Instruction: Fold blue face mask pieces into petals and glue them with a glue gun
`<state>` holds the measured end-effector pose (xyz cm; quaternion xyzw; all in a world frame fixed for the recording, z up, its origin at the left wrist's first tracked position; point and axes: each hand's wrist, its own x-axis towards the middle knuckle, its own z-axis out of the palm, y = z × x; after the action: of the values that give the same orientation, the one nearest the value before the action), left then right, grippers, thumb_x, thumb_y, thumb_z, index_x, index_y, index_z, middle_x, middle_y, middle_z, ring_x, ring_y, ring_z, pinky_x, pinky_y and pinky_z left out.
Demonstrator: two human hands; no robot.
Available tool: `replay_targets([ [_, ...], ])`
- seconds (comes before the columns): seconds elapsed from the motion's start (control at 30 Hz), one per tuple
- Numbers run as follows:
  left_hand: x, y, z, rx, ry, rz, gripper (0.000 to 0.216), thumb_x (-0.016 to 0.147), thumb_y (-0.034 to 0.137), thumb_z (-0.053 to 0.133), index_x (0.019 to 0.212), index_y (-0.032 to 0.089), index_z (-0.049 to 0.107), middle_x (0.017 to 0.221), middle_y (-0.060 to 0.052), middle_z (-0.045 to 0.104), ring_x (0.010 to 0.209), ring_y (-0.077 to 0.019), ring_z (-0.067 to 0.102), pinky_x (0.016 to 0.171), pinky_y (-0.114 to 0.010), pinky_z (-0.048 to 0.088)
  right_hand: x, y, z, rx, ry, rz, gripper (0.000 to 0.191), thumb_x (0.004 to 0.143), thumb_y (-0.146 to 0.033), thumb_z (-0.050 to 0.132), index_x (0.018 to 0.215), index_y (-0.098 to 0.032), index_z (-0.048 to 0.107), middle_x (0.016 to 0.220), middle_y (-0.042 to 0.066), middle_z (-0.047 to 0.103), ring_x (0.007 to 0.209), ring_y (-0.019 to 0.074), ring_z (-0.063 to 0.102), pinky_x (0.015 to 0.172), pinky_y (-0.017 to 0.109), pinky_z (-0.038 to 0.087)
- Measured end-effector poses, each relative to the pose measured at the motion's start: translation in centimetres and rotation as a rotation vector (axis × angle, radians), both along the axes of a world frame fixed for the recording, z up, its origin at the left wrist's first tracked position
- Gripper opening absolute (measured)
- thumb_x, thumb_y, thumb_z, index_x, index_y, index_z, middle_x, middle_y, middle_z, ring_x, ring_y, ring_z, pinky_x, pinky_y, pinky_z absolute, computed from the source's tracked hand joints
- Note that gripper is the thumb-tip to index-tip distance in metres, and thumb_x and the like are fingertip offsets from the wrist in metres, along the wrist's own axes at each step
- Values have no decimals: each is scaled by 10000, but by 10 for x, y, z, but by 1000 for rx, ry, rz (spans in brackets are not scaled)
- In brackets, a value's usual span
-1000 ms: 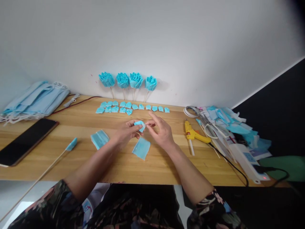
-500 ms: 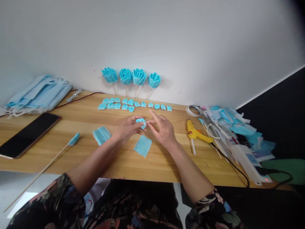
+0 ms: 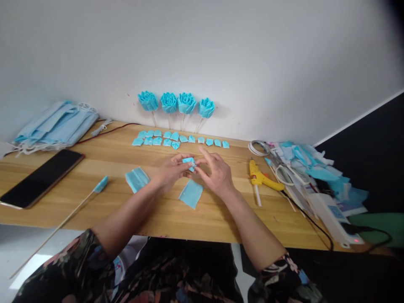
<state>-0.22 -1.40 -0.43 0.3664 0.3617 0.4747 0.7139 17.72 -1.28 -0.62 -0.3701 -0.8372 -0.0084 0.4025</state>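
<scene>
Both my hands meet over the middle of the wooden table [image 3: 221,214]. My left hand [image 3: 170,170] and my right hand [image 3: 214,172] pinch a small folded blue fabric piece [image 3: 190,163] between their fingertips, just above the tabletop. A flat blue fabric square [image 3: 191,194] lies directly below my hands. Another folded blue piece [image 3: 136,179] lies to the left of my left wrist. Rows of small folded blue petals [image 3: 176,140] lie behind my hands.
Several blue fabric roses on sticks [image 3: 176,103] lean on the wall. A stack of blue face masks [image 3: 53,126] and a black phone [image 3: 41,179] sit at left. A stick with a blue tip [image 3: 101,184] juts over the edge. Yellow glue gun [image 3: 260,177], scissors and scraps [image 3: 309,168] lie at right.
My hands stay together on the small blue piece, the fingers shifting slightly as they work it. The view has drifted a little; nothing else on the table moved.
</scene>
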Motion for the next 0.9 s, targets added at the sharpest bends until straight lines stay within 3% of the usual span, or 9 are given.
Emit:
replay_targets([
  [0.3,0,-2,6,-25,-6,8,439,731,302,793,1093,122,622,837,-64,718,645,-141,677,624,-268,532,1,0,-1,-20,-15,1,648,917,-198,578,1497,-327,318,952,-2,755,975,231,625,839,388,535],
  [0.57,-1,0,1,-1,5,36,477,640,250,845,1040,122,620,812,-45,712,662,-146,670,644,-279,518,-2,-1,-2,-38,-7,27,681,914,-192,583,1508,-348,292,978,-6,753,994,237,622,847,397,528],
  [0.67,-1,2,-1,20,7,73,434,634,227,831,1009,120,641,774,-33,705,646,-138,656,641,-278,505,-5,-2,-2,-190,142,64,694,897,-209,604,1507,-340,300,991,12,744,986,229,638,856,399,526],
  [0.8,-1,2,1,44,-2,113,422,634,233,810,1003,125,635,766,-34,717,655,-146,663,628,-271,493,-5,2,-5,-505,532,110,752,893,-273,607,1538,-296,220,986,41,721,934,194,661,770,339,536],
  [0.9,-1,1,4,67,63,124,442,662,248,779,1056,123,620,778,-55,734,689,-164,680,649,-279,498,-2,6,-7,-622,741,121,742,891,-329,613,1530,-305,237,979,31,705,951,178,643,744,306,526],
])
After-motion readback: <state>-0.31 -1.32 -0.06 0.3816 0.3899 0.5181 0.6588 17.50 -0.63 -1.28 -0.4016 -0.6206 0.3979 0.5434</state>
